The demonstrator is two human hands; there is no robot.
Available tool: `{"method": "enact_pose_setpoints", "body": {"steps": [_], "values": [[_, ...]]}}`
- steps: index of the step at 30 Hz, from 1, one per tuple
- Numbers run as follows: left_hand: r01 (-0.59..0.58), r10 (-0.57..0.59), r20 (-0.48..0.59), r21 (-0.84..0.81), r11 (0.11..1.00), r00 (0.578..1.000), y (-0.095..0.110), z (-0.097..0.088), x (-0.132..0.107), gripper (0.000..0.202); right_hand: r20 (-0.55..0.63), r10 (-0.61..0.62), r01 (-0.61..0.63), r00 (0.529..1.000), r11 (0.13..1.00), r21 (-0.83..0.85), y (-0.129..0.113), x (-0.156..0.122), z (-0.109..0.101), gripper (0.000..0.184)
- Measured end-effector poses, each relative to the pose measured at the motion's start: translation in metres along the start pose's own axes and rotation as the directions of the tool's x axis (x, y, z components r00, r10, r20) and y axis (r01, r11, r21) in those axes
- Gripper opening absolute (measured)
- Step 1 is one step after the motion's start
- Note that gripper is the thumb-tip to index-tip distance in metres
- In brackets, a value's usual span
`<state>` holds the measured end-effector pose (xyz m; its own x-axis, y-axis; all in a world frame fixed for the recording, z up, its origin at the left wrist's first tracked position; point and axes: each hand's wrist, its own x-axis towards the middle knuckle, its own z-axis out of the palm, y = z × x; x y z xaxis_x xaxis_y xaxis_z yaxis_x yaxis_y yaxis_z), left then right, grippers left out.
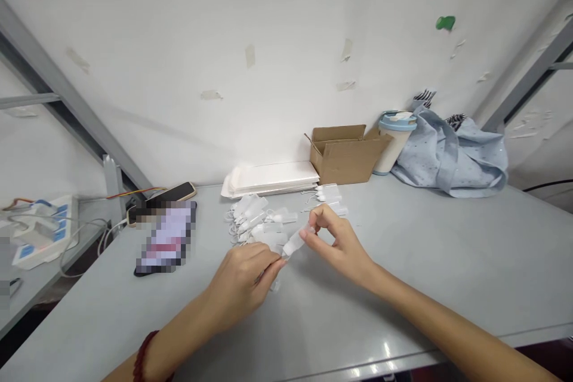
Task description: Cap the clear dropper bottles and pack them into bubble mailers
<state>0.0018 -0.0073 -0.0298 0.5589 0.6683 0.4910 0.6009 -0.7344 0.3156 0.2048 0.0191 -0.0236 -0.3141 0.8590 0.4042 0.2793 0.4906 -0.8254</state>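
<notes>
My left hand (245,273) is closed in a pinch at the lower-left end of a small translucent white plastic tag (293,243), seemingly at its thin cord. The upper-right end of the same tag is pinched between thumb and forefinger of my right hand (341,246). The tag is tilted above the table. Just behind my left hand lies a heap of similar translucent tags (253,215) with white cord loops, partly hidden by my fingers. A smaller group of tags (330,193) rests behind my right hand.
White flat packages (271,178) lie against the wall beside an open cardboard box (351,158). A lidded cup (394,146) and light blue bag (452,161) stand at right. Left are a phone (183,192), a blurred purple item (168,236) and a power strip (45,239) on the grey table (447,262).
</notes>
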Motion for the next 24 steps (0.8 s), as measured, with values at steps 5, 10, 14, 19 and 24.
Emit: {"method": "enact_pose_setpoints", "body": {"steps": [5,10,14,19,24], "values": [[0.016,-0.016,0.021,-0.005,1.000,1.000,-0.0001,0.0016,-0.0028,0.024,0.069,-0.080,0.083,0.994,0.995,-0.050,-0.0018,-0.0007,-0.0031,0.010],[0.026,-0.026,0.017,0.009,1.000,1.000,-0.0014,0.0040,-0.0014,0.026,0.077,-0.210,0.219,0.975,0.966,-0.138,-0.0055,-0.0026,-0.0033,0.012],[0.024,-0.025,0.017,0.023,0.999,1.000,-0.0015,0.0062,-0.0014,0.031,0.106,-0.331,0.344,0.938,0.928,-0.145,-0.0056,-0.0053,-0.0014,0.011],[0.037,-0.036,-0.012,0.017,0.999,0.999,-0.0017,0.0081,-0.0015,0.029,0.119,-0.373,0.388,0.920,0.908,-0.154,-0.0045,-0.0061,-0.0015,0.011],[0.050,-0.051,-0.030,-0.006,0.999,0.998,0.0007,0.0067,0.0007,0.026,0.130,-0.280,0.296,0.951,0.946,-0.133,-0.0048,-0.0031,-0.0047,0.012]]}}
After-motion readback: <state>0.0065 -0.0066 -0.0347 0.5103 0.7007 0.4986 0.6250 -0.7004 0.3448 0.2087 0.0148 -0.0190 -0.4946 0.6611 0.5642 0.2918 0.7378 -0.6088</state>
